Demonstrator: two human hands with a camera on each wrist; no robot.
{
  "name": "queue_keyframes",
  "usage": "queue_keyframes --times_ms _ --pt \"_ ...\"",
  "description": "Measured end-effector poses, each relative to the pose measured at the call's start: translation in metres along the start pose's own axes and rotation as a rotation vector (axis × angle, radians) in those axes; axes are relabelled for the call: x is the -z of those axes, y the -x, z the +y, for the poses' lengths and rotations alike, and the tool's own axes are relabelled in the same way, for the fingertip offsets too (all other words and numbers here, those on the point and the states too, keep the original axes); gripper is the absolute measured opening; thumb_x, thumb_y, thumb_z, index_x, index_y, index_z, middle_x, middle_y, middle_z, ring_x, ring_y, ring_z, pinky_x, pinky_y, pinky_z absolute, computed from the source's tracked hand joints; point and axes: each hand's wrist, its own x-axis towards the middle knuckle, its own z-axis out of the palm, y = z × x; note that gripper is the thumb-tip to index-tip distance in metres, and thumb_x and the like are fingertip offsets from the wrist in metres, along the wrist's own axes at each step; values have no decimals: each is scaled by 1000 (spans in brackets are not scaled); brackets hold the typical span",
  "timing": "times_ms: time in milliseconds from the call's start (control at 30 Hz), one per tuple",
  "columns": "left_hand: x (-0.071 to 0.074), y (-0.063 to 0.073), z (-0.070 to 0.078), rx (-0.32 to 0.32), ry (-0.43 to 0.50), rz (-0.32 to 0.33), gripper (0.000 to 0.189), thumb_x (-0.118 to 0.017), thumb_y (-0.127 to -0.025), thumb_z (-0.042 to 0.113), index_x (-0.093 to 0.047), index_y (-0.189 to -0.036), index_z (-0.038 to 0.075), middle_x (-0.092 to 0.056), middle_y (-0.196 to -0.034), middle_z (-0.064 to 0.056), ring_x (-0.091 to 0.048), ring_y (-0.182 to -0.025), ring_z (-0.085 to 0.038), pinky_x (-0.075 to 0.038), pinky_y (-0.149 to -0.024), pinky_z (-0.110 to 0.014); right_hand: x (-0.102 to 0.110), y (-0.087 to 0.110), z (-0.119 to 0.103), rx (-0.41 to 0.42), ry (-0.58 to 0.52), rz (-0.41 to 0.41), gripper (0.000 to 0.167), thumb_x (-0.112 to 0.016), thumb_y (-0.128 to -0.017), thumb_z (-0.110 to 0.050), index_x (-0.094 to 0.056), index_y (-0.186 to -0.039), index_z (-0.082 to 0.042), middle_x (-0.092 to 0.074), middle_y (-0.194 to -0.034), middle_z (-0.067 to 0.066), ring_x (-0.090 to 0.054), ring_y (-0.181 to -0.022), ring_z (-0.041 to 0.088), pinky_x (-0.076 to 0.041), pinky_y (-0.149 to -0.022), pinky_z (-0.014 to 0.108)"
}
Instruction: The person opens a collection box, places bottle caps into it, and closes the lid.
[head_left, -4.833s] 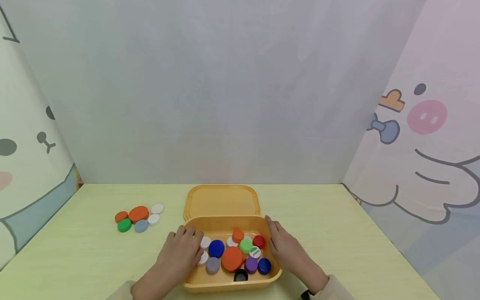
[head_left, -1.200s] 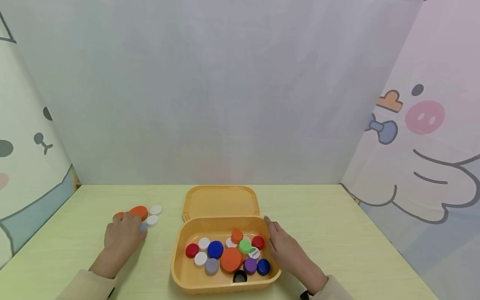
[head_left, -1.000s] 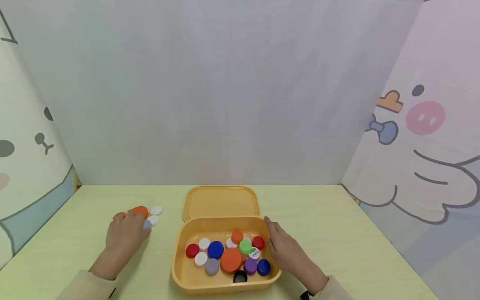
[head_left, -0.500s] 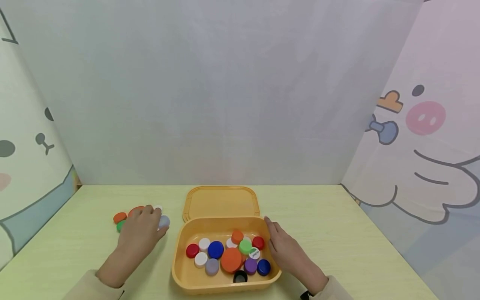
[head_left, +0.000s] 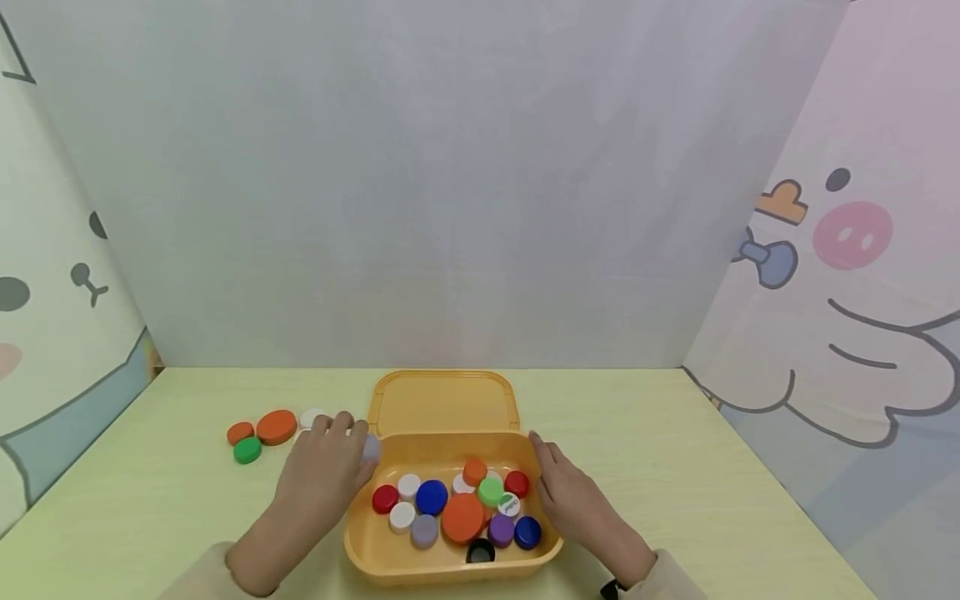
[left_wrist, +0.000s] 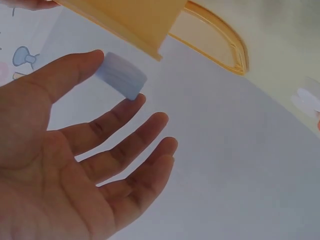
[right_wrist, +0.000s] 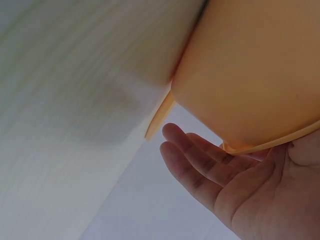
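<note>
My left hand (head_left: 322, 467) pinches a pale blue bottle cap (left_wrist: 122, 75) between thumb and index finger, the other fingers spread loosely. It is near the left rim of a yellow plastic box (head_left: 450, 575), and in the head view the cap overlaps the rim's back left corner. My right hand (head_left: 577, 500) holds the box's right rim, thumb over the inside, fingers along the outside wall. Inside lie several bottle caps, among them a large orange cap (head_left: 462, 518), a blue cap (head_left: 432, 497), a light green cap (head_left: 491, 492) and a black cap (head_left: 481, 551).
On the table's left lie a large orange cap (head_left: 277, 427), a small orange cap (head_left: 240, 432), a green cap (head_left: 247, 450) and a white cap (head_left: 312, 417), partly behind my left hand. A yellow lid (head_left: 442, 400) lies flat behind the box. Grey cloth (head_left: 480, 208) hangs behind the table.
My left hand went from the box to the caps at left, took the pale blue cap, and has moved right with it to the box's left rim. The right hand has stayed in place.
</note>
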Motion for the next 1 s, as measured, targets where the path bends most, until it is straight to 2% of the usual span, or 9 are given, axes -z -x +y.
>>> queue_keyframes --times_ms 200,400,533,700,1000 --pt "-5 -2 18 -19 -14 -56 42 -72 -75 38 -62 -99 5 -58 -94 -9 -53 -88 -28 -51 -72 -38 0 0 0 14 7 10 51 -46 -92 -10 -30 -140 -1 -50 -125 13 -56 -109 27 -48 -87 42" --pt "-14 0 32 -76 1 -11 35 -74 -72 36 -61 -87 7 -55 -84 -7 -52 -82 -25 -48 -66 -37 1 0 -1 8 -4 6 52 -47 -92 -10 -30 -140 -1 -50 -125 14 -56 -110 29 -48 -88 43" --pt "-23 1 37 -107 -2 0 34 -74 -73 35 -60 -85 7 -55 -83 -7 -51 -78 -24 -46 -63 -35 1 -1 -1 9 -1 9 52 -47 -91 -10 -30 -139 -1 -50 -125 14 -56 -110 28 -48 -88 43" --pt "-31 3 42 -129 -29 11 36 -76 -70 35 -60 -85 7 -56 -86 -8 -53 -82 -25 -46 -63 -35 1 -1 -1 11 3 11 51 -47 -91 -10 -31 -139 0 -50 -125 14 -56 -110 28 -48 -88 43" --pt "-42 0 45 -131 -55 -10 34 -77 -70 34 -61 -84 7 -56 -86 -8 -52 -83 -25 -47 -65 -35 2 0 -2 9 -5 4 51 -47 -91 -9 -31 -139 0 -50 -124 15 -57 -109 28 -48 -87 43"
